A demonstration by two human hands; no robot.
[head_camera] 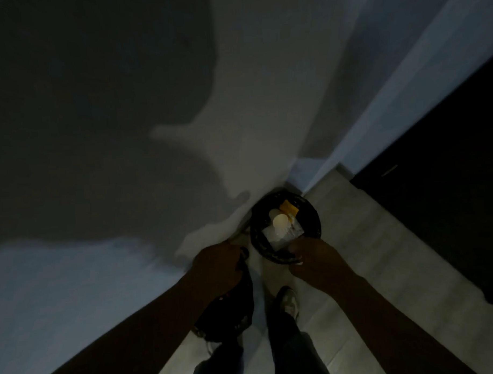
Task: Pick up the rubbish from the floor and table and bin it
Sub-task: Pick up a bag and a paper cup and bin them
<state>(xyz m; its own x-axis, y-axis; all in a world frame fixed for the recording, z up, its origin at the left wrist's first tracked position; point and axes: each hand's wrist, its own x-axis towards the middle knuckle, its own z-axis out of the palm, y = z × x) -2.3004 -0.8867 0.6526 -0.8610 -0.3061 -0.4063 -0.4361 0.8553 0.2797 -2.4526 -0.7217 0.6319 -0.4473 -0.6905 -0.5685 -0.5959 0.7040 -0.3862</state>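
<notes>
Left hand [220, 264]: back up, forearm running in from 7 o'clock, fingers curled round the top of a dark object [230, 307] that hangs below it; in this dim view it may be a bag or a lid, which one is not clear.
Right hand [314, 254]: back up, forearm running in from 4 o'clock, knuckles at the near rim of the bin. The fingers are turned down and mostly hidden, so whether they grip anything cannot be told.
Bin [315, 220]: round, black-lined, on the floor in the wall corner, at 5 o'clock from the frame's middle. The left hand is at its 8 o'clock, the right hand at its 5 o'clock.
Rubbish inside the bin: pale cup [280, 221] near the middle; yellow piece [289, 209] at 1 o'clock of the cup; clear wrapper [283, 237] at 6 o'clock of it.
Shoe [289, 300]: on pale floor tiles [353, 239], at 6 o'clock of the bin.
Wall [250, 88]: grey, heavily shadowed.
</notes>
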